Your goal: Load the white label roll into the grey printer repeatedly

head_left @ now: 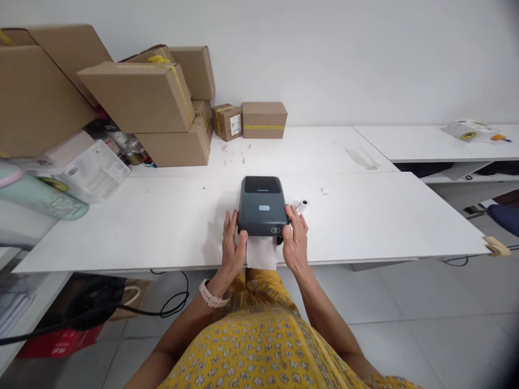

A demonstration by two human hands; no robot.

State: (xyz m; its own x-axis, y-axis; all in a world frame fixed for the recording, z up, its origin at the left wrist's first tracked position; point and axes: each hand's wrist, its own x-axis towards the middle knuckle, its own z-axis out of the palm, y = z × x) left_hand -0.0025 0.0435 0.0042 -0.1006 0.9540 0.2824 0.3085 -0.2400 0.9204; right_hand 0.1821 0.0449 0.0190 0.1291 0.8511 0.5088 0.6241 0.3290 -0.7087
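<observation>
A dark blue-grey label printer (pixel 264 216) sits near the front edge of the white table, with a light button on its top. From its near side a strip of white paper (pixel 261 253) hangs toward the table edge. My left hand (pixel 234 246) grips the printer's left side, thumb at the near corner and fingers along the flank. On the opposite side my right hand (pixel 296 240) grips it the same way. Just beyond the right fingers lies a small white paper roll (pixel 303 205), partly hidden by that hand.
Cardboard boxes (pixel 138 97) are piled at the back left, with a small box (pixel 264 120) against the wall. A mint-green bottle (pixel 44 192) lies at the left beside a clear-sided package (pixel 99 170). Black cables (pixel 174 302) hang below the table (pixel 385 216).
</observation>
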